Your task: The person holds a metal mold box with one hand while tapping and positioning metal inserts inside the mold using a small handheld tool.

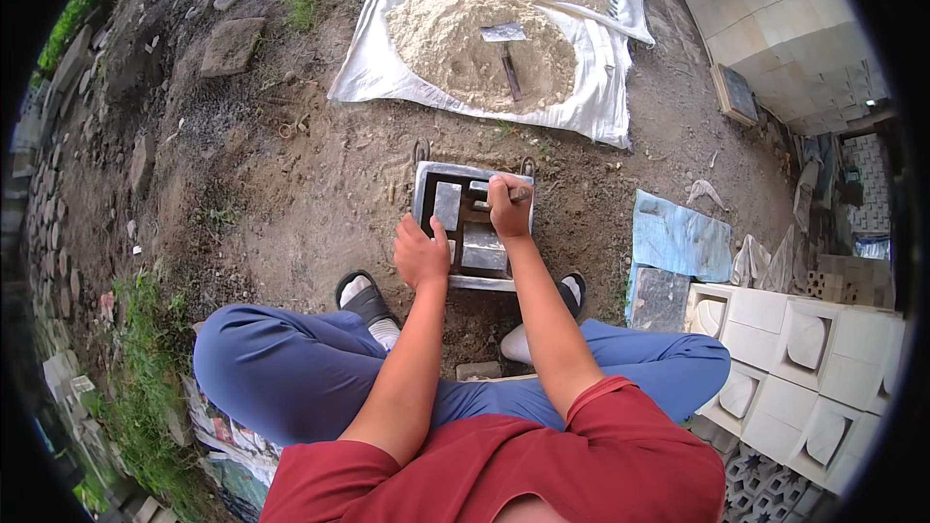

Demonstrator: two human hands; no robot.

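Observation:
A rectangular metal mould [481,282] lies on the ground between my feet. Inside its grey frame are dark gaps and several flat metal blocks, such as the silvery block [448,205] at the upper left. My right hand [509,208] is closed around a short tool handle [520,195] over the mould's right side. The tool's working end is mostly hidden by the hand and cannot be made out. At the mould's left rim rests my left hand [421,254], thumb and fingers apart.
Beyond the mould, a white sack [603,102] carries a heap of pale sandy material [436,48] with a trowel-like tool [510,68] on it. Pale cast blocks [760,310] are stacked at right beside a blue sheet [681,235]. A flat stone [232,46] sits far left.

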